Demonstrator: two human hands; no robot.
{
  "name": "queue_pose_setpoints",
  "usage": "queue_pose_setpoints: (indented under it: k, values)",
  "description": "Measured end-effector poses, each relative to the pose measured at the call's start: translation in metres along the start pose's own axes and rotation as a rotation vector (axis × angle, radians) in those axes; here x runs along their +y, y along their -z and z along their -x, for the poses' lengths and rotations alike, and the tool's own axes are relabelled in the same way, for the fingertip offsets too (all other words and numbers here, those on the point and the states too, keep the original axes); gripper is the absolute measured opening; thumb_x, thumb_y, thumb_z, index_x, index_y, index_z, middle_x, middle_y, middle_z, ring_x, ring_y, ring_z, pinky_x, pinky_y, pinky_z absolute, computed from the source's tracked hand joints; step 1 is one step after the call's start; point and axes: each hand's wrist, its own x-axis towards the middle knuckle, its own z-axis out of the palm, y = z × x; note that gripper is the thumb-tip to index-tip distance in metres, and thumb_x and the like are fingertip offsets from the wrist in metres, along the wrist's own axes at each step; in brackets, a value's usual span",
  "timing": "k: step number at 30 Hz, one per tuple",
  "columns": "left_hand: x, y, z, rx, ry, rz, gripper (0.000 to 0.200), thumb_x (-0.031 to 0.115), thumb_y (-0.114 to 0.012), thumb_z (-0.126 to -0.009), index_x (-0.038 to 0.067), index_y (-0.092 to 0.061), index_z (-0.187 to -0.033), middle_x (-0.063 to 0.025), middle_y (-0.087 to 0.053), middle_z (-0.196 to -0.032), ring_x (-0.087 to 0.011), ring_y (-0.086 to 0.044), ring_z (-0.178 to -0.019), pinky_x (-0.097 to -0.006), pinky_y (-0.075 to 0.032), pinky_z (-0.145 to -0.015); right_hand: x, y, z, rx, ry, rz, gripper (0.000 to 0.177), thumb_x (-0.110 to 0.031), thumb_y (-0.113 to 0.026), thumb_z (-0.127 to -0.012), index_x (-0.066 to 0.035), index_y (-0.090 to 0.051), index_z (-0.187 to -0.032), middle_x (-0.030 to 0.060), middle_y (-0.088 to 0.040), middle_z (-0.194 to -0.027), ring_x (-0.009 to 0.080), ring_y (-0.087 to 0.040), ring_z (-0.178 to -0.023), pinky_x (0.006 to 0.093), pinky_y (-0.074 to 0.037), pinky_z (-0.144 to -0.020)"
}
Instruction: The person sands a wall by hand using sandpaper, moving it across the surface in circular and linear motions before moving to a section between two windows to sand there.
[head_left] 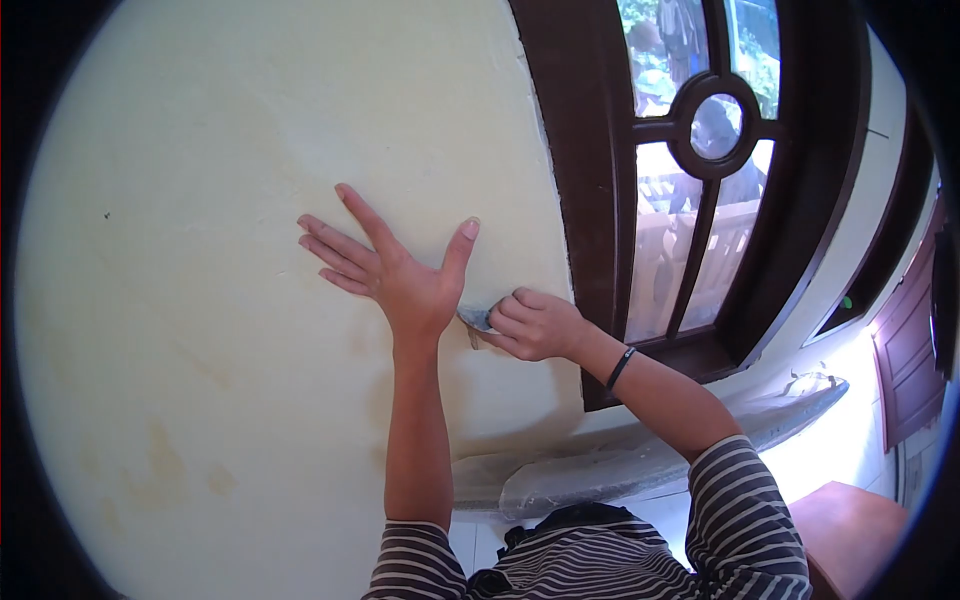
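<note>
My left hand (405, 285) lies against the cream-painted wall (250, 400), fingers stretched out and thumb apart, with nothing in it. Just right of its wrist, my right hand (535, 325) is closed around a small grey piece (473, 318) that looks like folded sandpaper. The grey piece is at the wall surface, its left edge sticking out past my fingers. Most of it is hidden in my grip, so its exact kind is uncertain. A dark band (620, 368) circles my right wrist.
A dark brown window frame (590, 200) with glass panes borders the wall on the right; a person (715, 130) shows through the glass. Yellowish stains (165, 455) mark the lower left wall. Along its foot lies clear plastic sheeting (590, 480). A reddish-brown surface (850, 530) stands lower right.
</note>
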Motion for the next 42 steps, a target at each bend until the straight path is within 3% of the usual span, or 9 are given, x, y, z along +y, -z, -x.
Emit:
queue_pose_setpoints:
  k: [3, 6, 14, 19, 24, 28, 32, 38, 42]
  values:
    - [0.004, 0.001, -0.001, -0.001, 0.024, -0.002, 0.131, 0.063, -0.081, -0.080, 0.013, 0.003, -0.167, -0.0371, 0.019, -0.164, -0.0540, 0.023, -0.152, -0.0759, 0.007, -0.113, 0.000, 0.000, 0.000, -0.019, 0.000, -0.012, 0.028, -0.018, -0.068, -0.081, -0.013, -0.076, -0.107, -0.0012, -0.055, -0.085, 0.0182, -0.057, -0.085, 0.0314, -0.048, -0.075]
    - [0.002, 0.002, 0.000, -0.016, 0.014, -0.031, 0.133, 0.064, -0.082, -0.078, 0.014, 0.003, -0.167, -0.0366, 0.019, -0.165, -0.0534, 0.023, -0.152, -0.0752, 0.007, -0.114, 0.002, 0.003, -0.006, 0.058, -0.010, -0.010, 0.010, -0.019, -0.065, -0.082, -0.013, -0.071, -0.088, -0.0016, -0.053, -0.081, 0.0174, -0.056, -0.081, 0.0312, -0.046, -0.074]
    - [-0.012, 0.034, -0.017, -0.062, -0.089, -0.111, 0.126, 0.063, -0.082, -0.076, 0.020, -0.008, -0.169, -0.0341, 0.010, -0.168, -0.0535, 0.012, -0.155, -0.0766, -0.001, -0.115, 0.003, 0.026, -0.007, 0.134, -0.290, 0.101, 0.052, -0.013, -0.060, -0.082, -0.004, -0.069, -0.133, 0.0019, -0.042, -0.079, 0.0190, -0.050, -0.076, 0.0341, -0.041, -0.071]
    - [-0.006, 0.049, -0.107, 0.137, -0.438, -0.197, 0.104, 0.059, -0.077, -0.084, 0.025, -0.023, -0.167, -0.0256, -0.001, -0.171, -0.0517, -0.001, -0.156, -0.0796, -0.007, -0.113, 0.033, 0.035, -0.049, 0.225, -0.458, 0.328, 0.054, -0.008, -0.059, -0.082, 0.000, -0.066, -0.135, 0.0032, -0.039, -0.077, 0.0208, -0.046, -0.072, 0.0377, -0.039, -0.070]
    - [0.054, 0.041, -0.171, 0.338, -0.822, -0.231, 0.068, 0.052, -0.068, -0.094, 0.029, -0.049, -0.154, -0.0124, -0.029, -0.168, -0.0400, -0.023, -0.155, -0.0686, -0.019, -0.119, 0.016, 0.015, -0.050, 0.231, -0.494, 0.340, 0.054, -0.004, -0.059, -0.074, 0.001, -0.071, -0.127, 0.0051, -0.042, -0.076, 0.0239, -0.047, -0.070, 0.0404, -0.040, -0.071]
    - [0.082, 0.037, -0.169, 0.171, -1.007, -0.307, 0.076, 0.044, -0.070, -0.088, 0.019, -0.045, -0.156, -0.0191, -0.028, -0.165, -0.0397, -0.023, -0.152, -0.0590, -0.018, -0.122, 0.003, 0.016, -0.042, 0.215, -0.519, 0.353, 0.052, -0.002, -0.061, -0.072, 0.004, -0.073, -0.122, 0.0042, -0.041, -0.074, 0.0222, -0.046, -0.067, 0.0382, -0.039, -0.067]
    - [0.079, 0.024, -0.175, 0.266, -1.041, -0.216, 0.066, 0.043, -0.072, -0.083, 0.017, -0.060, -0.143, -0.0159, -0.045, -0.154, -0.0359, -0.036, -0.146, -0.0576, -0.023, -0.121, 0.024, 0.022, -0.073, 0.257, -0.524, 0.391, 0.048, -0.003, -0.065, -0.075, 0.005, -0.072, -0.122, 0.0021, -0.039, -0.073, 0.0191, -0.046, -0.067, 0.0350, -0.038, -0.064]
    - [0.071, 0.011, -0.168, 0.376, -1.079, -0.034, 0.063, 0.036, -0.075, -0.080, 0.014, -0.064, -0.138, -0.0156, -0.047, -0.153, -0.0347, -0.038, -0.146, -0.0556, -0.023, -0.123, -0.012, 0.011, -0.038, 0.182, -0.556, 0.378, 0.052, -0.005, -0.063, -0.072, 0.008, -0.070, -0.122, 0.0035, -0.037, -0.074, 0.0212, -0.045, -0.067, 0.0366, -0.042, -0.064]
    - [0.073, 0.013, -0.164, 0.358, -1.010, -0.058, 0.060, 0.033, -0.075, -0.079, 0.013, -0.066, -0.135, -0.0155, -0.048, -0.152, -0.0349, -0.038, -0.146, -0.0548, -0.024, -0.123, 0.017, 0.024, -0.077, 0.196, -0.517, 0.370, 0.058, -0.002, -0.062, -0.068, 0.010, -0.068, -0.124, 0.0043, -0.037, -0.074, 0.0220, -0.045, -0.067, 0.0366, -0.043, -0.061]
